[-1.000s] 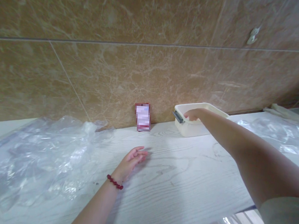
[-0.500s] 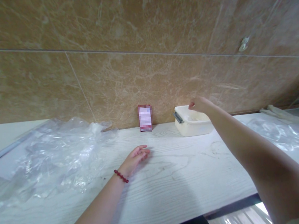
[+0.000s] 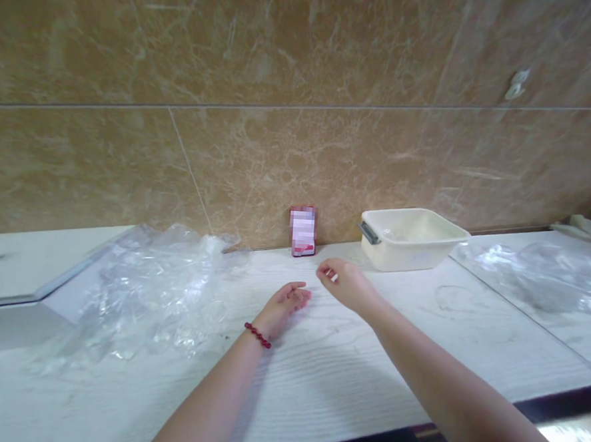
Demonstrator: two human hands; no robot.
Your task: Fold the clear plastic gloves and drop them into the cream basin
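Observation:
My left hand [image 3: 286, 305], with a dark red bead bracelet [image 3: 257, 335] at the wrist, is open low over the white wood-grain table [image 3: 316, 375]. Its fingers are loosely bent and I see nothing held in them. Close by on the right, my right hand [image 3: 344, 284] is closed in a pinch above the table. A small white patch shows at its fingertips, too small to name. Behind it stands a cream plastic box [image 3: 406, 254] with a grey side clip [image 3: 369, 233]; clear material shows inside. A small red-edged card or phone [image 3: 303, 231], its face blurred, leans on the wall.
Crumpled clear plastic film [image 3: 171, 293] covers much of the left side, beside a white carton [image 3: 3, 326]. More clear plastic [image 3: 547, 273] lies to the right of the box. A brown marble-like wall [image 3: 259, 159] runs along the table's back edge.
My right hand has moved from over the cream box leftward and nearer to me, next to my left hand. My left hand stays open. The view has turned slightly left.

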